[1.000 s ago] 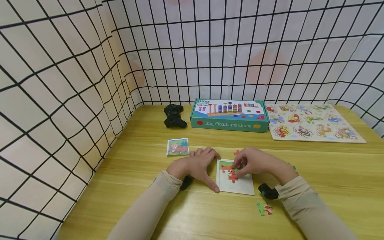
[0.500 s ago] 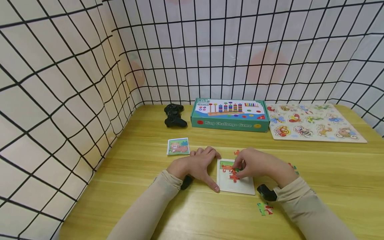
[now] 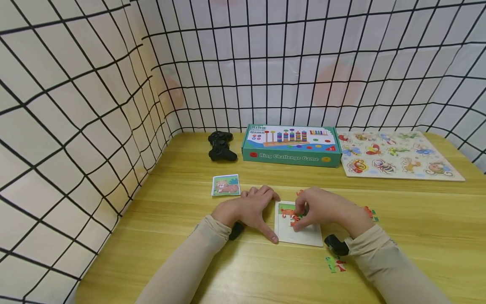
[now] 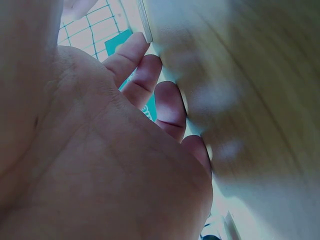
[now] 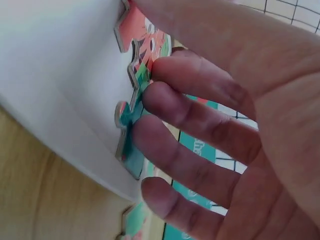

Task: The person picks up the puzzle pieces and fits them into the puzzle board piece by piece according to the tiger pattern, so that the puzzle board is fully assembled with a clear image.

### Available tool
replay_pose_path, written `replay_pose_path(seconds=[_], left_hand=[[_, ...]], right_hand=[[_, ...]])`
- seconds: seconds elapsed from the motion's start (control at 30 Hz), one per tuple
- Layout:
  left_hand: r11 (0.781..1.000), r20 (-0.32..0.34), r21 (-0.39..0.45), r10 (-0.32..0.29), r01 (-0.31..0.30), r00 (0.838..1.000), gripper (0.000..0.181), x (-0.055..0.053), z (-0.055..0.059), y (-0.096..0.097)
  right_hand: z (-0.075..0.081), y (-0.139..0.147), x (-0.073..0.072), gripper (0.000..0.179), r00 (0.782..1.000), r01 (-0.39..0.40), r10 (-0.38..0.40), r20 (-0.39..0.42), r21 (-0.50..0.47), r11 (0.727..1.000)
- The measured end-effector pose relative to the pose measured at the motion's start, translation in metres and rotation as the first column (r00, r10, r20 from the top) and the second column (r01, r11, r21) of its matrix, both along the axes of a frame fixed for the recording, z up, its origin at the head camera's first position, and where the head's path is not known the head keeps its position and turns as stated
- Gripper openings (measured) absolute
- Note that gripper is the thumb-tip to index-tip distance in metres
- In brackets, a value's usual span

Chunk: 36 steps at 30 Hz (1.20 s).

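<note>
In the head view a white puzzle tray [image 3: 309, 237] lies between both hands, with joined orange and green puzzle pieces [image 3: 287, 212] in its upper part. My left hand [image 3: 248, 213] spreads at the tray's left side, its thumb at the lower left corner and its index finger at the upper one. The left wrist view shows its other fingertips [image 4: 170, 102] against the table. Over the tray, my right hand [image 3: 328, 207] touches the pieces. In the right wrist view its thumb lies at an orange-red piece [image 5: 134, 25], while spread fingertips rest by a teal piece [image 5: 132, 155].
Loose puzzle pieces lie near the right forearm [image 3: 370, 213], below the right wrist [image 3: 336, 264] and behind the tray [image 3: 300, 192]. A tiger picture card [image 3: 225, 185] is left. Farther back are a black game controller [image 3: 221, 147], a green game box [image 3: 291, 157] and an insect board [image 3: 398, 158].
My right thumb has slid down and left over the orange pieces, away from the index finger. The right forearm has shifted slightly, showing more of the loose piece beside it. My left hand stays put.
</note>
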<state>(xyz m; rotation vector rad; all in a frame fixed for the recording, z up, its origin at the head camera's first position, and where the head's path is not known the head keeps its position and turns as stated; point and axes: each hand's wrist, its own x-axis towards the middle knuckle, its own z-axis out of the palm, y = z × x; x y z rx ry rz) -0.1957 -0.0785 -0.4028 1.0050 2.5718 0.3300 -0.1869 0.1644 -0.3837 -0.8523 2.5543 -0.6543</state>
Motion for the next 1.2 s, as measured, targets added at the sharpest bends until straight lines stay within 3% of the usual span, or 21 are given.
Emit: replay_pose_path(seconds=[0.23, 0.77, 0.97, 1.2], left_hand=[[1.000, 0.006, -0.001, 0.001, -0.001, 1.000, 0.103, -0.001, -0.001, 0.000], [1.000, -0.009, 0.006, 0.002, -0.002, 1.000, 0.101, 0.000, -0.001, 0.001], [1.000, 0.015, 0.005, 0.017, -0.017, 1.000, 0.102, 0.000, -0.002, 0.001], [1.000, -0.003, 0.001, -0.003, 0.003, 1.000, 0.103, -0.002, -0.003, 0.000]], right_hand=[[-0.008, 0.006, -0.006, 0.027, 1.000, 0.005, -0.005, 0.003, -0.027, 1.000], [-0.006, 0.007, -0.003, 0.031, 0.999, -0.033, 0.031, -0.027, -0.062, 0.998], [0.005, 0.013, 0.005, 0.032, 0.999, -0.045, 0.044, -0.016, -0.076, 0.996], [0.017, 0.033, 0.027, 0.034, 0.995, -0.083, 0.087, 0.057, -0.057, 0.995]])
